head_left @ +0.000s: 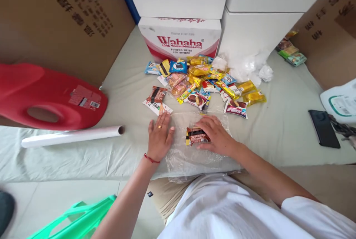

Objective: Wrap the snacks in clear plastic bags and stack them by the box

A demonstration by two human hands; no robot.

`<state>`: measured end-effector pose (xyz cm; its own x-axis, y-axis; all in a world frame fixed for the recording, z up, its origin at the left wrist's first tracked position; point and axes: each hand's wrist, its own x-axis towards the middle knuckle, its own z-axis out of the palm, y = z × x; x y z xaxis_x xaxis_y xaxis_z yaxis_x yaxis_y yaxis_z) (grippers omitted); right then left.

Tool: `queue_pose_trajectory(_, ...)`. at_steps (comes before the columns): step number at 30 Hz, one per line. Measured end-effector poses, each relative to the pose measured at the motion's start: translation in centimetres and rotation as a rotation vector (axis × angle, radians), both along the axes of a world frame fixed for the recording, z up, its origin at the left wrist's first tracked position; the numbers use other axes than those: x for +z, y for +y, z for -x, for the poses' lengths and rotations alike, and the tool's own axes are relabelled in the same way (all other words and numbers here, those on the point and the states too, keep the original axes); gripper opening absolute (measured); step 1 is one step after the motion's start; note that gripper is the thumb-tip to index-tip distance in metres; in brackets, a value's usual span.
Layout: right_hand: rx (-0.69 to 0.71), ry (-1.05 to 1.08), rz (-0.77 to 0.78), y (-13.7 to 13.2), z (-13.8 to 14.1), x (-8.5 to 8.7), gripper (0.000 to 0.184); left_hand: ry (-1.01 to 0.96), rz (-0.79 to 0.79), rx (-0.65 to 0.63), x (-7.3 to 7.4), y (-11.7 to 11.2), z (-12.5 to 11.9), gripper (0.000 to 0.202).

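A sheet of clear plastic film (183,168) lies in front of me, its near edge hanging over toward my lap. On it sits a brown snack packet (194,135), with a yellow-and-black packet (187,137) partly showing beneath. My right hand (217,135) curls its fingers over the brown packet's right end and grips it. Flat at the film's left side, my left hand (160,137) has its fingers stretched out and holds nothing. Its fingertips reach the white snack packet (151,106), which has another brown packet (157,94) on top.
Behind my hands is a pile of wrapped snacks (194,79), against a Wahaha carton (180,40). Crumpled clear plastic (250,68) lies right of it. A white roll (72,136) and a red jug (83,101) are at left; a phone (324,128) is at right.
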<state>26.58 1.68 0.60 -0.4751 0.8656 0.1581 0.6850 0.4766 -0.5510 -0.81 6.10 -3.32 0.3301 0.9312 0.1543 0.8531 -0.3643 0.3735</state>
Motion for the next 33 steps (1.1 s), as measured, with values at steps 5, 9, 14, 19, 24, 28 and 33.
queue_pose_trajectory(5, -0.111, 0.123, -0.1, -5.7, -5.1, 1.8, 0.04, -0.154, -0.377, 0.037, 1.0, -3.1, 1.4, 0.061)
queue_pose_trajectory(9, -0.021, -0.016, -0.054, -11.7, -8.0, 0.2, 0.053, -0.2, -0.445, -0.322, 0.9, -8.2, 3.1, 0.062)
queue_pose_trajectory(14, 0.026, -0.157, -0.054, -14.0, -8.5, -3.5, 0.045, 0.007, -0.221, -0.674, -0.3, -11.3, 4.7, 0.048)
queue_pose_trajectory(19, 0.039, 0.043, 0.053, -11.7, -8.5, -3.2, 0.027, -0.054, -0.2, -0.618, -0.1, -10.5, 5.0, 0.036)
queue_pose_trajectory(24, -0.011, 0.235, 0.265, -7.7, -8.4, 1.0, 0.034, -0.409, 0.116, -0.351, 2.0, -8.4, 4.5, 0.02)
queue_pose_trajectory(28, -0.177, 0.307, 0.388, -3.7, -7.7, 3.1, 0.042, -0.607, 0.4, -0.01, 3.8, -5.3, 3.8, 0.029)
queue_pose_trajectory(33, -0.342, 0.312, 0.5, 0.2, -7.1, 1.1, 0.047, -0.673, 0.62, 0.254, 3.6, -1.3, 2.5, 0.04)
